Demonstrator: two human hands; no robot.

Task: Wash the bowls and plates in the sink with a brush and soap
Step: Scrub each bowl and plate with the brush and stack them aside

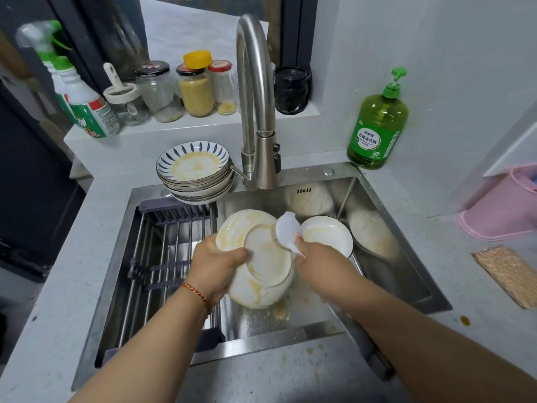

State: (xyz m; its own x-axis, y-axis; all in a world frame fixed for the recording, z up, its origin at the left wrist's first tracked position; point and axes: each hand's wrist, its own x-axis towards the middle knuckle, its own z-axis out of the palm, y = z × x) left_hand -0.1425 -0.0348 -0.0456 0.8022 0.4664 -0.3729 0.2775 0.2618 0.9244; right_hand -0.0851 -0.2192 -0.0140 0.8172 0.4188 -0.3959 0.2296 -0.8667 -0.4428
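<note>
The left hand (220,257) grips 2 stacked, greasy plates (261,257) by the rim; they look slippery, breakable. The right hand (308,251) beside them holds a white spoon (287,228).

"柠檬洗洁精" on green soap btl (377,132)

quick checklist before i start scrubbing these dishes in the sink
1. Left hand grips the stacked dirty dishes: ok.
2. Right hand holds a brush: not ok, it holds a white spoon.
3. Water running from the faucet: not ok, no stream visible.
4. Soap bottle upright on the counter: ok.
5. Soap already on the dishes: cannot tell.
</note>
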